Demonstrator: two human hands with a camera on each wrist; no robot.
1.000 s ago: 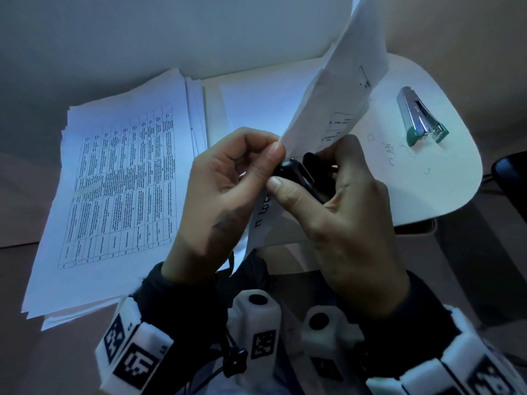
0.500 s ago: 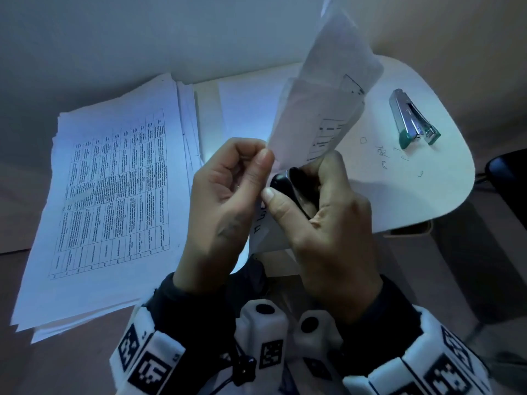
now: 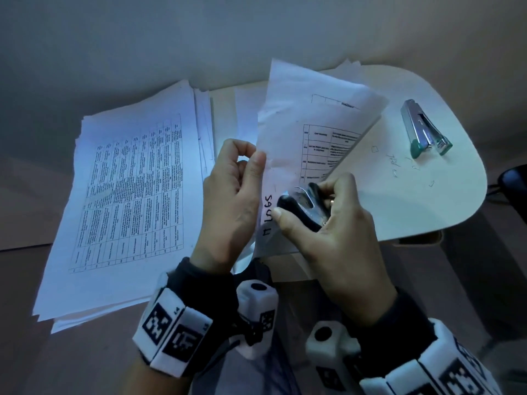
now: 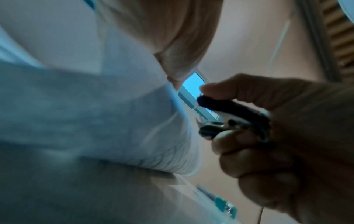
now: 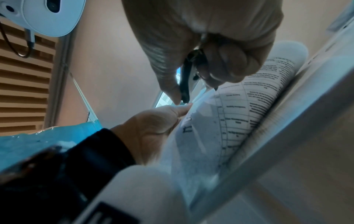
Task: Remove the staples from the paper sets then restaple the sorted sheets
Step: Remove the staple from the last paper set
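Note:
A paper set [image 3: 310,132] with printed tables and black handwriting stands tilted above the small white table [image 3: 445,212]. My left hand [image 3: 248,163] pinches its left edge between thumb and fingers. My right hand [image 3: 310,206] grips a black staple remover [image 3: 302,201] with metal claws, held against the lower part of the sheets. The left wrist view shows the staple remover [image 4: 229,115] squeezed by my right thumb and fingers beside the paper [image 4: 95,113]. In the right wrist view the remover [image 5: 188,75] points at the sheet's corner near my left hand [image 5: 153,127].
A thick stack of printed sheets [image 3: 128,195] lies on the left. A silver stapler with green ends [image 3: 425,129] rests on the table's far right. Several pulled staples [image 3: 396,166] lie scattered near it. A dark object [image 3: 513,181] sits beyond the right edge.
The paper set has dropped from near upright to lean over the table. My right hand drew the staple remover down and right, so its claws now show. The left hand keeps its pinch.

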